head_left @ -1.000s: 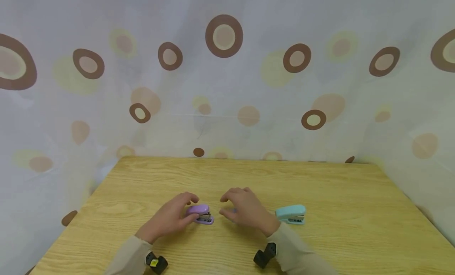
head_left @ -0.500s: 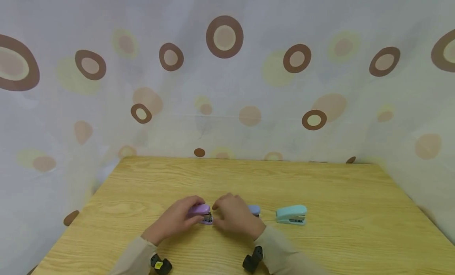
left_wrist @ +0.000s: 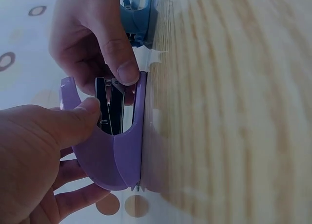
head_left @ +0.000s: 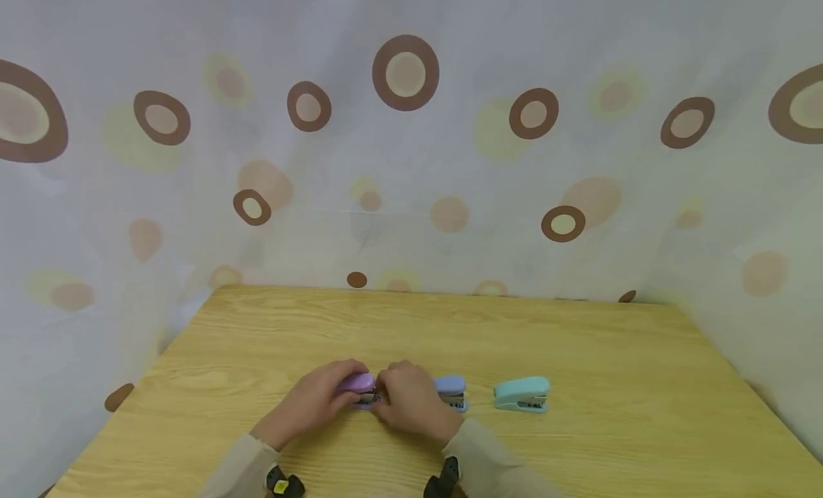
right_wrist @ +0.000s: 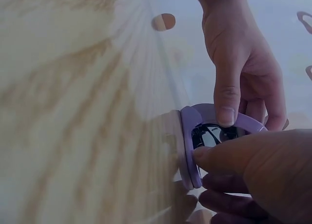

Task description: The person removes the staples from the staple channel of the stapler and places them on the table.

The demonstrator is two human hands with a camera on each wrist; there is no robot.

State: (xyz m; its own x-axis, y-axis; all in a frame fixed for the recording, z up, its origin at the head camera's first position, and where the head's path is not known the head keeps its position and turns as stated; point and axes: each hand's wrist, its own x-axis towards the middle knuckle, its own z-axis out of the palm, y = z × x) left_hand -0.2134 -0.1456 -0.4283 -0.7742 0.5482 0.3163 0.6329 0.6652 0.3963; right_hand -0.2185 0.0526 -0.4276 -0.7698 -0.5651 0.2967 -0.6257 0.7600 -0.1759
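Note:
A purple stapler [head_left: 356,384] stands on the wooden table between the two hands, its top raised from its base. My left hand [head_left: 313,403] grips its rear part; in the left wrist view the thumb lies along the near side, with fingers behind. My right hand [head_left: 414,404] is at the stapler's front end. Seen from the right wrist, the right thumb [right_wrist: 207,155] presses on the front of the purple base [right_wrist: 188,136], with curled fingers on the far side. A dark metal staple arm [left_wrist: 116,107] shows between top and base. The right fingertips are partly hidden.
Just right of my right hand stands a blue stapler [head_left: 451,386]. Farther right is a mint-green stapler [head_left: 522,393]. The wooden table [head_left: 611,355] ends at a patterned curtain [head_left: 411,162] behind. Each wrist wears a small black camera [head_left: 286,484].
My right hand has moved left, from over the blue stapler to the purple stapler's front end, uncovering the blue one. My left hand has closed further around the purple stapler.

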